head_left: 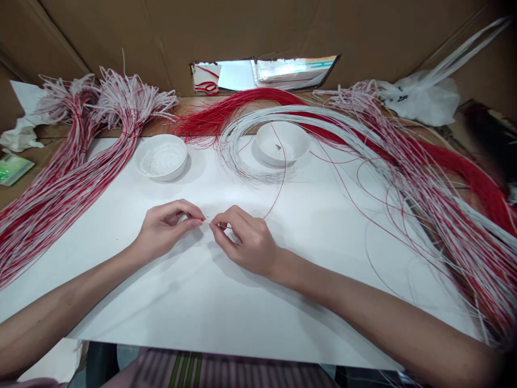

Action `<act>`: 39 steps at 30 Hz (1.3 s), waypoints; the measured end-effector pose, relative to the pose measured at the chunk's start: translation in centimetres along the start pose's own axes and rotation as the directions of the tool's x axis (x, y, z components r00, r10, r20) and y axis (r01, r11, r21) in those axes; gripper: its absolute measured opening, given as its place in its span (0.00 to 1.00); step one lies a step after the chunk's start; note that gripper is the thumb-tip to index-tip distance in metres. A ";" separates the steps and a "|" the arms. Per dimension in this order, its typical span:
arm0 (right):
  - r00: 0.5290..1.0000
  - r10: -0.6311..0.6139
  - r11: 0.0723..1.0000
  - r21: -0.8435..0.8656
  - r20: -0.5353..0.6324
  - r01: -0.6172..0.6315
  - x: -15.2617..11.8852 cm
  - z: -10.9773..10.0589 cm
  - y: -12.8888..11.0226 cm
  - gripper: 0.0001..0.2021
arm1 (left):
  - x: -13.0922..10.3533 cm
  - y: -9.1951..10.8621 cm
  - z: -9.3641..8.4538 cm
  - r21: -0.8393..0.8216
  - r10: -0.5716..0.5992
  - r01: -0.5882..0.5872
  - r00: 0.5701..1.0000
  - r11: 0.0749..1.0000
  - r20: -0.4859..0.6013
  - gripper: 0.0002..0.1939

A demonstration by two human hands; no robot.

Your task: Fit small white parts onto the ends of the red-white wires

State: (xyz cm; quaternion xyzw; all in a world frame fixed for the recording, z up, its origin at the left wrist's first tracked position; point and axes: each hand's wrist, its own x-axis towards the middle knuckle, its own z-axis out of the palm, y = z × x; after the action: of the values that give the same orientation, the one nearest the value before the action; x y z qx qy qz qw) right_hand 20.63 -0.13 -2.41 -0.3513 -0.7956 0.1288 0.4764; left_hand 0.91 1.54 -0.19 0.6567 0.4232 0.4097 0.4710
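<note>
My left hand (163,229) is closed in a pinch over the white tabletop, holding the end of a thin red wire at the fingertips. My right hand (246,240) pinches the same wire a short way off, thumb against forefinger. Between the two pinches shows a tiny pale piece (206,221), too small to name. Behind my right hand the red wire (278,195) curves up towards a white bowl (297,156) that has a small dark bit inside. A second bowl (175,171), holding white powder or grains, stands beyond my left hand.
Bundles of red and white wires with twisted white ends lie at left (97,161) and right (436,205). Loose white wires (238,132) and red wires (258,97) arch behind the bowls. A cardboard wall (121,32) encloses the back; a plastic bag (428,97) sits far right.
</note>
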 end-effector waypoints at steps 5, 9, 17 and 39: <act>0.999 -0.036 0.999 -0.005 0.004 0.036 0.0 0.0 0.0 0.04 | -0.1 0.0 -0.1 -0.009 -0.018 0.018 1.000 1.000 0.005 0.04; 0.999 -0.038 0.999 -0.017 0.009 0.038 0.0 0.0 0.0 0.04 | -0.2 0.0 0.0 -0.025 -0.051 0.051 0.999 0.998 0.000 0.04; 1.000 -0.026 0.999 -0.033 0.015 0.026 0.0 -0.1 -0.1 0.05 | -0.2 0.2 0.0 -0.041 -0.102 0.102 0.995 0.994 -0.010 0.03; 0.999 -0.012 1.000 -0.008 0.038 0.013 -0.1 0.0 0.1 0.04 | -0.1 0.5 0.1 -0.011 -0.042 0.042 0.999 0.999 0.027 0.02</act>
State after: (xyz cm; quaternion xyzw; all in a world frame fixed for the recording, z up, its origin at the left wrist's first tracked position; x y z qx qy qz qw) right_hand 20.66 -0.16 -2.53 -0.3458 -0.8073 0.1290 0.4605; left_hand 1.00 1.33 0.23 0.6503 0.4280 0.3934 0.4890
